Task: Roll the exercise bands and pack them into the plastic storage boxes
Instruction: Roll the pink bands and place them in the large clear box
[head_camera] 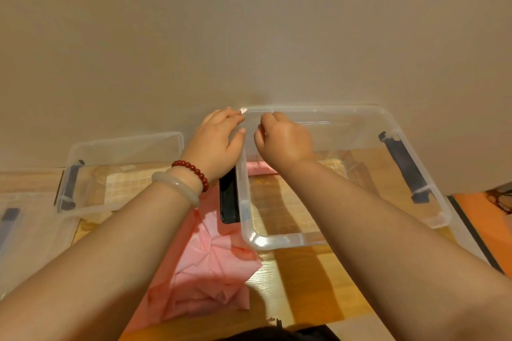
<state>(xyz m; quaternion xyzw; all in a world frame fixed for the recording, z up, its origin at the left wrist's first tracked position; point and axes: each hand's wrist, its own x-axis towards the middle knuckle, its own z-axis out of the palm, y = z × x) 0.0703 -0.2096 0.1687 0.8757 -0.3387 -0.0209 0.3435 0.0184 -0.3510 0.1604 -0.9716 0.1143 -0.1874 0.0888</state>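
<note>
A clear plastic storage box (279,241) with dark side latches stands on the wooden table, right of centre, nothing visible inside it. My left hand (217,141) is at the box's far left corner, fingertips on a small white tag at the rim. My right hand (282,138) hovers just inside the same corner with its fingers curled, pinching at the rim or a thin clear film there; what it holds is too faint to tell. A crumpled pink exercise band (210,268) lies loose on the table between my forearms, partly under the box.
A second clear storage box (124,144) sits at the left against the wall. Another clear piece with a dark latch (11,219) lies at the far left edge. A black phone (229,199) lies beside the right box. The table's right edge drops to an orange floor (482,213).
</note>
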